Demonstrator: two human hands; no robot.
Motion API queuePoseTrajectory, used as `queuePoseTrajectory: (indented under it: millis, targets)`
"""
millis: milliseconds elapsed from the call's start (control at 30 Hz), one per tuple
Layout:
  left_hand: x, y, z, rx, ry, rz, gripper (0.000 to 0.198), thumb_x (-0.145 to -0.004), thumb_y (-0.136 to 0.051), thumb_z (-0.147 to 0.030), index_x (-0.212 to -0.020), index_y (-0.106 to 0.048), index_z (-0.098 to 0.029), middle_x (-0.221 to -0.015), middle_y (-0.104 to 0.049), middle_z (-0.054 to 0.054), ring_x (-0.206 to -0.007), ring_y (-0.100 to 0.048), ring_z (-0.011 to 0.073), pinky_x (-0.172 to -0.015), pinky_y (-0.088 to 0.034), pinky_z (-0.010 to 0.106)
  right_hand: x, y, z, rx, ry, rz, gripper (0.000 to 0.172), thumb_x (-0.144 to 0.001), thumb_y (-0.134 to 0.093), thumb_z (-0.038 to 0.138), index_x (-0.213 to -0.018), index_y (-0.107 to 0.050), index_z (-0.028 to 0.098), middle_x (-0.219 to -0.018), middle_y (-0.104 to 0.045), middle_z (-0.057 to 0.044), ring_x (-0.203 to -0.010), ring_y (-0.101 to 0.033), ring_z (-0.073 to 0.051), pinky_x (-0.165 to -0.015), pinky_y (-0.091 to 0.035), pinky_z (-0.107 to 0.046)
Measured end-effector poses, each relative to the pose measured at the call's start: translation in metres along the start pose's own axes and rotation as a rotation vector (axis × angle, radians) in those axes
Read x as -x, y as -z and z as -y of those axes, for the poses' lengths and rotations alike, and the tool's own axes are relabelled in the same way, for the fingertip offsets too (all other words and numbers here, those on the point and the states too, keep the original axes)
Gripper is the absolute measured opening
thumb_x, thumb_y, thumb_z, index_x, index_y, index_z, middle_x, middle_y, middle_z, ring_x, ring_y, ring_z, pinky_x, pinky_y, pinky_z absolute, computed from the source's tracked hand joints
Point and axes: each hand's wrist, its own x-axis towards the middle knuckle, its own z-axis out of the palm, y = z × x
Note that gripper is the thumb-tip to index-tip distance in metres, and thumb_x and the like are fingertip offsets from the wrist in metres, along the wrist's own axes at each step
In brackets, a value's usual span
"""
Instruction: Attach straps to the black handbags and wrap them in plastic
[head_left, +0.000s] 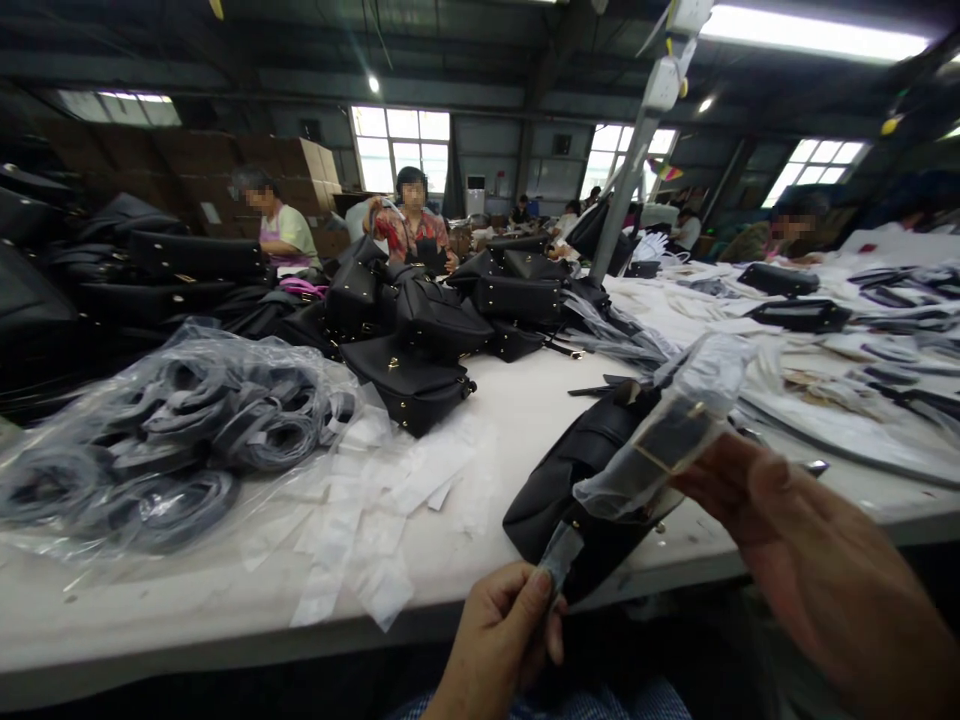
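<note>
A black handbag (570, 460) lies tilted at the table's front edge. Clear plastic wrap (637, 465) covers a part on top of it, probably its handle. My left hand (506, 620) pinches a short plastic-covered strip (561, 556) between thumb and fingers, at the bag's near side. To the right, my right hand (802, 550) is open, its fingers stretched out and their tips at the plastic wrap; the thumb stands apart from them. Slight blur hides how firmly those fingertips touch.
A clear bag of coiled grey strips (172, 450) lies on the white table (517, 400) at left, beside scattered white paper pieces (375, 510). Black handbags (409, 375) are heaped behind. A slanted metal post (626, 190) rises mid-table. Co-workers (412, 225) sit across the table.
</note>
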Motion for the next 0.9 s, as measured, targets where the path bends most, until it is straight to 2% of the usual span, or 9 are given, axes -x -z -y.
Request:
queuePoseTrajectory:
  millis: [67,200,300,433,533,667,733,833,900]
  targets:
    - [-0.001,-0.001,0.001,-0.053,-0.026,0.01,0.055,-0.082,-0.062,-0.067,-0.083,-0.062,-0.012,-0.05,-0.056,-0.004,-0.033,-0.028,0.0016,-0.035,-0.013,0.018,-0.023,-0.008,0.034,-0.228,-0.048,0.133,0.048,-0.09,-0.053,0.063,-0.107,-0.075,0.024,-0.123,-0.072,-0.015,-0.112,-0.069,-0.03,-0.089,-0.061,-0.036]
    - [-0.006,-0.003,-0.001,0.021,0.009,0.138,0.067,-0.085,-0.059,-0.067,-0.124,-0.055,-0.013,-0.07,-0.073,0.004,-0.033,-0.045,0.0045,-0.032,-0.024,0.015,-0.055,-0.024,0.086,-0.376,-0.16,0.125,0.041,-0.1,-0.05,0.045,-0.108,-0.071,0.01,-0.112,-0.075,-0.017,-0.094,-0.075,-0.023,-0.075,-0.062,-0.031]
    - [-0.012,-0.003,-0.007,0.289,0.167,0.226,0.078,-0.084,-0.051,-0.074,-0.129,-0.054,-0.011,-0.093,-0.077,0.014,-0.056,-0.069,0.0143,-0.043,-0.047,0.019,-0.065,-0.031,0.097,-0.391,-0.203,0.177,0.038,-0.099,-0.054,0.04,-0.112,-0.068,0.007,-0.097,-0.076,-0.012,-0.077,-0.073,-0.016,-0.069,-0.059,-0.027]
    - [-0.016,-0.004,-0.017,0.516,0.285,0.254,0.056,-0.095,-0.052,-0.056,-0.119,-0.064,-0.006,-0.1,-0.075,0.016,-0.076,-0.075,0.0174,-0.064,-0.057,0.024,-0.064,-0.031,0.092,-0.432,-0.249,0.246,0.032,-0.097,-0.057,0.037,-0.108,-0.071,0.01,-0.075,-0.072,-0.004,-0.062,-0.066,-0.011,-0.062,-0.056,-0.024]
    - [-0.015,-0.005,-0.022,0.481,0.231,0.164,0.036,-0.092,-0.067,-0.038,-0.108,-0.069,-0.007,-0.099,-0.076,0.014,-0.075,-0.073,0.0139,-0.068,-0.056,0.022,-0.062,-0.027,0.091,-0.444,-0.252,0.21,0.032,-0.097,-0.058,0.036,-0.107,-0.071,0.009,-0.07,-0.068,-0.001,-0.06,-0.064,-0.01,-0.061,-0.054,-0.024]
    - [-0.016,-0.011,-0.021,0.259,0.083,0.064,0.037,-0.084,-0.075,-0.043,-0.088,-0.071,-0.007,-0.088,-0.076,0.012,-0.07,-0.07,0.0121,-0.066,-0.053,0.02,-0.068,-0.022,0.1,-0.393,-0.253,0.237,0.037,-0.1,-0.052,0.039,-0.108,-0.067,0.006,-0.068,-0.062,0.002,-0.057,-0.061,-0.007,-0.061,-0.051,-0.023]
    - [-0.018,-0.017,-0.019,0.138,-0.018,0.03,0.041,-0.079,-0.077,-0.049,-0.083,-0.07,-0.008,-0.081,-0.076,0.01,-0.068,-0.07,0.013,-0.063,-0.051,0.02,-0.078,-0.023,0.107,-0.377,-0.259,0.304,0.037,-0.099,-0.055,0.04,-0.102,-0.067,0.005,-0.058,-0.051,0.007,-0.045,-0.048,-0.003,-0.051,-0.047,-0.018]
    - [-0.02,-0.027,-0.017,-0.077,-0.164,0.05,0.045,-0.077,-0.075,-0.056,-0.079,-0.071,-0.01,-0.069,-0.075,0.008,-0.062,-0.069,0.0154,-0.061,-0.051,0.024,-0.102,-0.025,0.12,-0.255,-0.19,0.41,0.032,-0.095,-0.063,0.037,-0.089,-0.066,0.005,-0.047,-0.033,0.013,-0.036,-0.024,0.001,-0.036,-0.028,-0.012]
    - [-0.019,-0.029,-0.019,-0.226,-0.278,0.095,0.045,-0.083,-0.068,-0.055,-0.077,-0.073,-0.012,-0.068,-0.075,0.009,-0.063,-0.069,0.0172,-0.064,-0.054,0.026,-0.119,-0.025,0.131,-0.096,-0.088,0.46,0.031,-0.094,-0.066,0.033,-0.083,-0.066,0.005,-0.043,-0.029,0.015,-0.036,-0.019,0.002,-0.035,-0.017,-0.013]
